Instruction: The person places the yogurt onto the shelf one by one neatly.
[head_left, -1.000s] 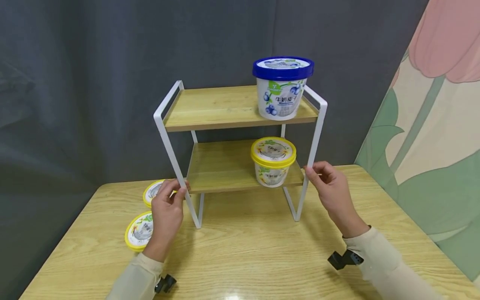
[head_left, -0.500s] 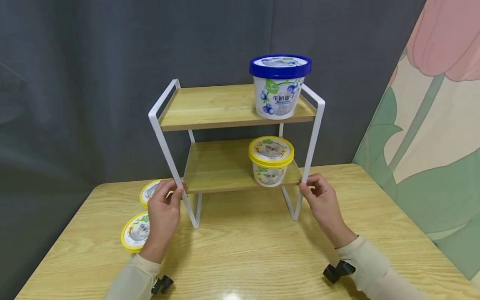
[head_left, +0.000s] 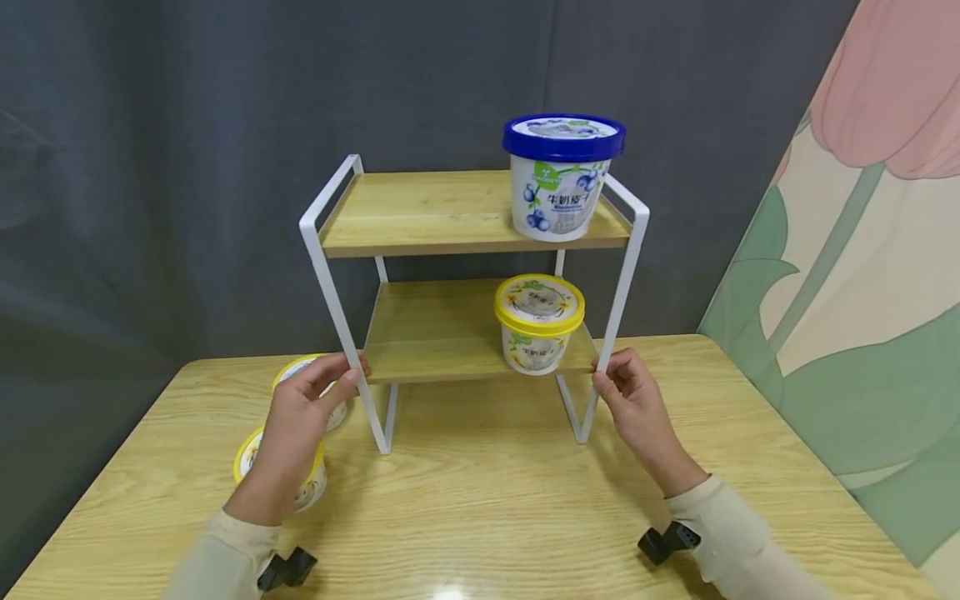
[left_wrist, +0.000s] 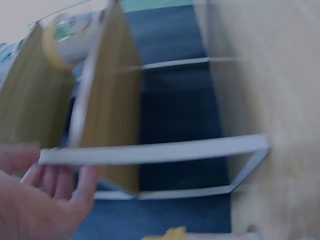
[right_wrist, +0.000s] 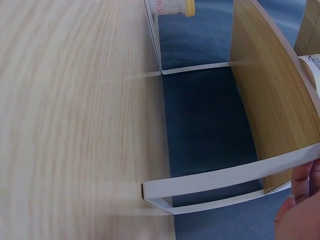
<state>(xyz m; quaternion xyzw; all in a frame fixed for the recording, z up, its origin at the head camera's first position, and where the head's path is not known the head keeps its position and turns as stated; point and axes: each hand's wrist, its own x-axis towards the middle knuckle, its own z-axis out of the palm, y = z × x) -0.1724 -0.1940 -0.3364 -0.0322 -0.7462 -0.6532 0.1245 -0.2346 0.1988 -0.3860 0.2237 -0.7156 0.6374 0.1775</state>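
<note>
A two-tier rack (head_left: 420, 212) with wooden boards and white metal side frames stands on the table. My left hand (head_left: 292, 421) holds its left front post at the lower board, thumb in front and fingers behind. On the opposite side, my right hand (head_left: 637, 412) pinches the right front post at about the same height. In the right wrist view, fingertips (right_wrist: 301, 181) touch the white frame (right_wrist: 225, 180). A blue-lidded tub (head_left: 562, 196) with blueberry pictures sits at the right of the upper board. Below it, a yellow-lidded tub (head_left: 538, 325) sits on the lower board.
Two more yellow-lidded tubs, a front one (head_left: 246, 457) and a back one (head_left: 337, 410), stand on the table (head_left: 480, 517) left of the rack, partly hidden by my left hand and forearm. A dark curtain (head_left: 225, 167) hangs behind; a flower-patterned panel (head_left: 862, 333) stands at right.
My right hand has slid down the right post to the lower board's level. The rack appears slightly further left in view. My left wrist has swung left, uncovering more of the table tubs.
</note>
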